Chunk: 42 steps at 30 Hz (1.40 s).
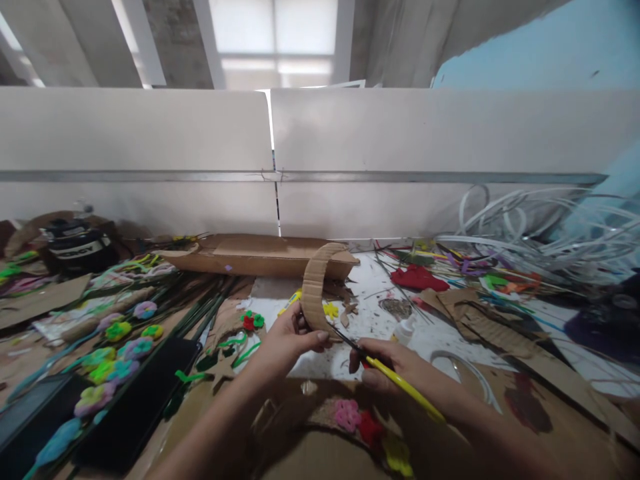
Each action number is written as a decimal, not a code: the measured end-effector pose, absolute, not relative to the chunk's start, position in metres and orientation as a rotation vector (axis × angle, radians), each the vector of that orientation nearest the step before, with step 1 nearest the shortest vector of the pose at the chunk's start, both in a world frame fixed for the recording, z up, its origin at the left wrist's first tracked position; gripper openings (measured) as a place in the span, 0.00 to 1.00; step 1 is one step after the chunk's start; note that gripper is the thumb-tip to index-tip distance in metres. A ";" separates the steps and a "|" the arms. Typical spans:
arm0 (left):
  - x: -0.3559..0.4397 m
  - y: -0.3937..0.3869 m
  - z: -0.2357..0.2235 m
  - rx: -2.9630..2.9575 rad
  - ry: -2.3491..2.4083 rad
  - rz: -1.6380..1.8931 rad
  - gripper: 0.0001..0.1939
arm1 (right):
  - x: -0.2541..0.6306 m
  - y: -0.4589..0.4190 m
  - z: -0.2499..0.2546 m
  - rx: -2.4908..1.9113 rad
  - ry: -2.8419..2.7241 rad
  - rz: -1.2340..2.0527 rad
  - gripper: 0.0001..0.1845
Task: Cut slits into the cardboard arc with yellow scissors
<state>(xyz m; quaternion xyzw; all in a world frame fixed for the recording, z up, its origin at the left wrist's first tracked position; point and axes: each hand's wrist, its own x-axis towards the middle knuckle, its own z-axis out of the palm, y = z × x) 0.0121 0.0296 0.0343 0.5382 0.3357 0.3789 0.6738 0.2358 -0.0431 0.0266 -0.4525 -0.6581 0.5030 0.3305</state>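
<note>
My left hand (287, 340) pinches the lower end of a curved strip of corrugated cardboard (316, 283) that arcs upward over the table. My right hand (395, 363) is closed around a yellow-handled cutting tool (395, 377), apparently scissors, whose dark blade tip (343, 335) meets the strip's lower edge beside my left thumb. Both hands hover just above a cardboard piece (320, 413) carrying pink, red and yellow fuzzy flowers.
A long cardboard box (250, 257) lies at the back by the white partition. Fuzzy pipe-cleaner flowers (120, 350) and green stems cover the left. A glue bottle (405, 329), red fabric (417, 277), cardboard scraps and white tubing (540, 227) crowd the right.
</note>
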 end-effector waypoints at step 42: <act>0.023 0.029 0.017 0.991 0.751 0.916 0.23 | 0.248 -0.039 0.001 -1.422 -1.860 0.991 0.21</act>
